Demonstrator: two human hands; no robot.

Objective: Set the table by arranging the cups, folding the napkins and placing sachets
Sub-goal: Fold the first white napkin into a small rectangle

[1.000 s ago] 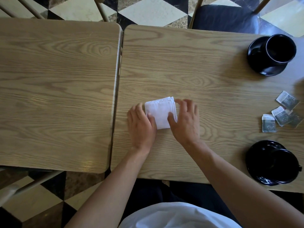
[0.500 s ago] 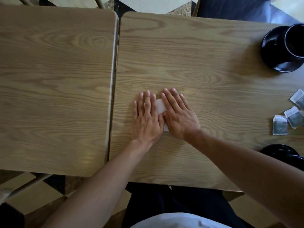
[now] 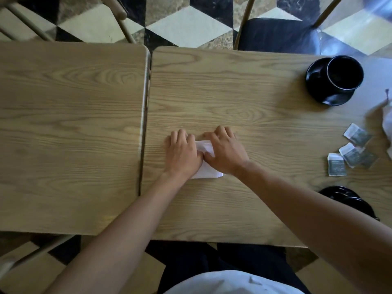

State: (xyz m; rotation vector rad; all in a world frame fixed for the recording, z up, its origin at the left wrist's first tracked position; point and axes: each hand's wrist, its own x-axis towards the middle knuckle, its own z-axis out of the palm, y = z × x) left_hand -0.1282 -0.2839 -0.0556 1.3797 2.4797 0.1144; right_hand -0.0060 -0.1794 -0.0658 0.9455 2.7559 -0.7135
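A folded white napkin (image 3: 206, 170) lies on the right wooden table (image 3: 244, 98), mostly covered by both hands. My left hand (image 3: 182, 154) and my right hand (image 3: 226, 152) rest on it side by side, fingers curled over its far edge, gripping it. A black cup (image 3: 344, 74) stands on a black saucer (image 3: 314, 81) at the far right. A second black cup and saucer (image 3: 347, 200) sits near the front right, partly hidden by my right forearm. Several grey sachets (image 3: 352, 154) lie loose between the two cups.
A second wooden table (image 3: 70, 128) butts against the left side, with a narrow gap between them. A dark-cushioned chair (image 3: 277, 35) stands behind the right table, another chair frame (image 3: 118, 15) behind the left. Something white (image 3: 388, 122) shows at the right edge.
My hands went from flat, pressing the napkin, to curled with fingers gripping its far edge. More of the napkin shows below my hands. The camera view shifted back.
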